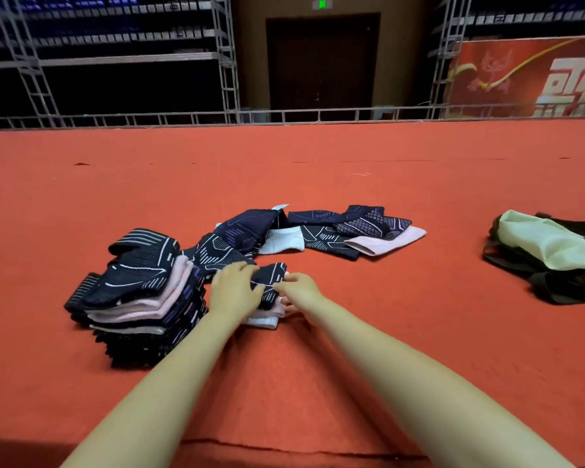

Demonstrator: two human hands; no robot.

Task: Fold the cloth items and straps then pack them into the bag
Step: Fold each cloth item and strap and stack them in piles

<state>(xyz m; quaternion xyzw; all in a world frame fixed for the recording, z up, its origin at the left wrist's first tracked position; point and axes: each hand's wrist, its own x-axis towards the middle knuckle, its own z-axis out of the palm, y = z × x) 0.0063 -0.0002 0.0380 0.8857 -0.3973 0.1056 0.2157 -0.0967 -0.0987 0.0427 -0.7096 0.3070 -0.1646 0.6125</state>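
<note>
A dark navy patterned cloth item (270,286) with a white and pink end lies on the red carpet in front of me. My left hand (234,288) presses on its left side and my right hand (298,290) pinches its right edge. To the left stands a stack of folded dark and pink cloth items (139,292). Behind it, several unfolded dark items with white and pink cuffs (321,233) lie spread out. The bag (551,256), black with a pale green panel, lies slumped at the right.
The red carpet (385,184) stretches wide ahead and to both sides. A metal rail (284,115) runs along its far edge, with scaffolding, a dark door and a red banner (527,76) beyond.
</note>
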